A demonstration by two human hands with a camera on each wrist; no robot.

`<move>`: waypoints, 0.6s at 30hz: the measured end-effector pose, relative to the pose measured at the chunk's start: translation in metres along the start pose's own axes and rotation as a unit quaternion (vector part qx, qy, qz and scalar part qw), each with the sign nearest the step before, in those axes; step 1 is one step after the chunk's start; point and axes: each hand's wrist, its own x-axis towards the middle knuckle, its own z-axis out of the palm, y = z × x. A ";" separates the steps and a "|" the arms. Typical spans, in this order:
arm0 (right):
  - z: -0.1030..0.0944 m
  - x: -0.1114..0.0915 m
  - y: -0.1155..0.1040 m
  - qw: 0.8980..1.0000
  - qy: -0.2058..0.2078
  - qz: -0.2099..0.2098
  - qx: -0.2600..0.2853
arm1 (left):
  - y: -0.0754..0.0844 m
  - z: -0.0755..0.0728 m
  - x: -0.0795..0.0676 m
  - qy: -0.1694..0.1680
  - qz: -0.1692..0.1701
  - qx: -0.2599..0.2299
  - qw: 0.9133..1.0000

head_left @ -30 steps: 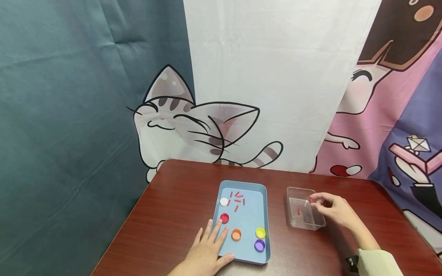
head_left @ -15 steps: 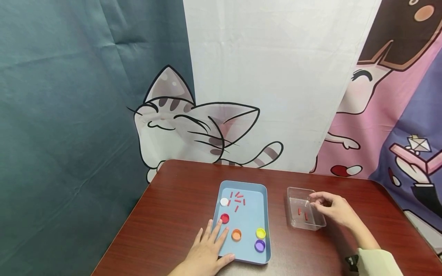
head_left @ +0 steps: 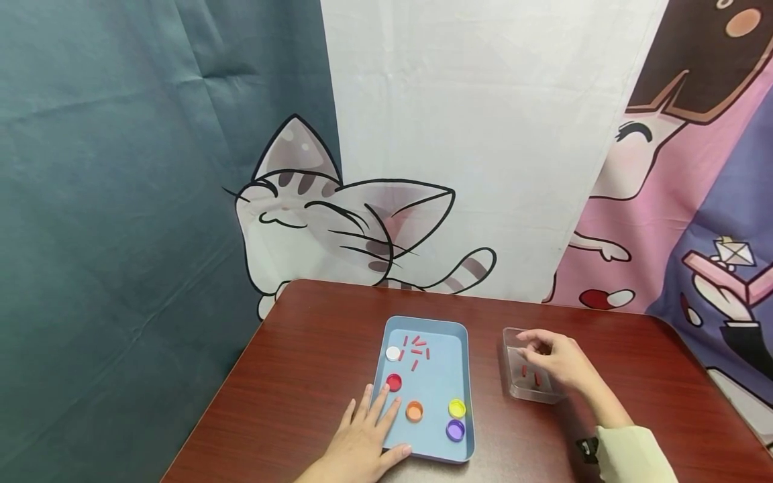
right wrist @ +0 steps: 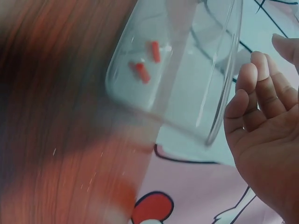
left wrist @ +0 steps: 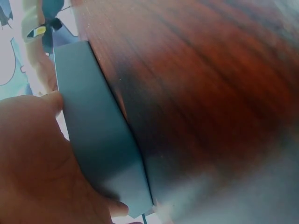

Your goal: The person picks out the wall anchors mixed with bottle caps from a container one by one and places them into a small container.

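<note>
My left hand (head_left: 359, 443) rests on the near left corner of a blue tray (head_left: 439, 376), fingers straight and spread over its edge. In the left wrist view the tray's outer wall (left wrist: 100, 126) shows beside that hand. Several short red sticks (head_left: 417, 351) lie at the tray's far end, by a white cap (head_left: 393, 353). Over a clear plastic box (head_left: 512, 382) hovers my right hand (head_left: 561, 362), its fingers loosely bent with nothing between them. Two red sticks lie in the box, one (right wrist: 155, 51) a little apart from the other (right wrist: 142, 73) in the right wrist view.
The tray also holds a red cap (head_left: 394, 382), an orange cap (head_left: 414, 411), a yellow cap (head_left: 457, 408) and a purple cap (head_left: 455, 430). All stands on a reddish-brown wooden table (head_left: 290, 376). Behind it hangs a printed curtain (head_left: 513, 134).
The red stick in my right fingers was let go into the box, where a second one now lies. Then the right hand moved left over the box. My left hand stayed put.
</note>
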 end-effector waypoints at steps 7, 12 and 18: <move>0.012 0.011 -0.013 0.999 -0.032 0.013 0.041 | 0.000 0.000 0.001 -0.001 0.000 0.001 1.000; 0.021 0.018 -0.022 0.997 -0.045 0.018 0.055 | 0.000 0.000 0.001 0.000 0.001 0.000 1.000; 0.033 0.028 -0.029 0.997 -0.053 0.010 0.059 | 0.000 0.000 0.000 0.001 0.000 0.000 1.000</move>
